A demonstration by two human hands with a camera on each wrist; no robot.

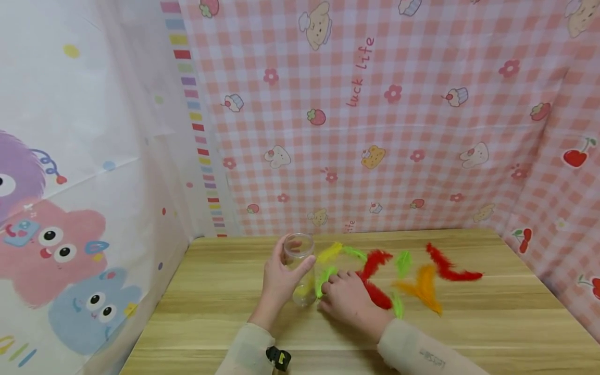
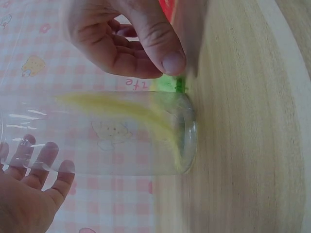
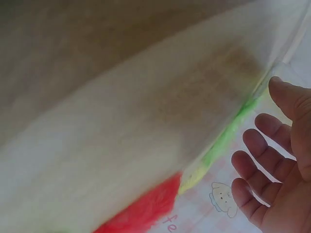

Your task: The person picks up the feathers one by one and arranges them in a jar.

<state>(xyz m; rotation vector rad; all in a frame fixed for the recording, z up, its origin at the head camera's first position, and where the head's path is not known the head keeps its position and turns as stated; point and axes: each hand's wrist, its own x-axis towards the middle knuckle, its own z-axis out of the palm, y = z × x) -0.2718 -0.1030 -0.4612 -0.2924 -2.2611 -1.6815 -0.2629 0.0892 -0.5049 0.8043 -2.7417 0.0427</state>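
Note:
My left hand (image 1: pixel 281 273) grips a clear jar (image 1: pixel 300 255) from its left side, fingers behind it and thumb in front. The jar is upright with its mouth up, and a yellow feather (image 2: pixel 116 108) lies inside, bent near the bottom. Just right of the jar is a green feather (image 1: pixel 325 281). Over that feather's near side hovers my right hand (image 1: pixel 349 302), its fingers loosely bent. In the right wrist view its thumb and fingers stand apart, with the green feather (image 3: pixel 228 133) beyond them. No hold on the feather shows.
Red feathers (image 1: pixel 378 296) lie right of my right hand. Farther right are orange feathers (image 1: pixel 425 286), a red feather (image 1: pixel 450 268) and a green feather (image 1: pixel 403 263). A yellow feather (image 1: pixel 330 252) lies behind the hands. Patterned cloths (image 1: pixel 375 125) hang around the wooden table (image 1: pixel 211 302).

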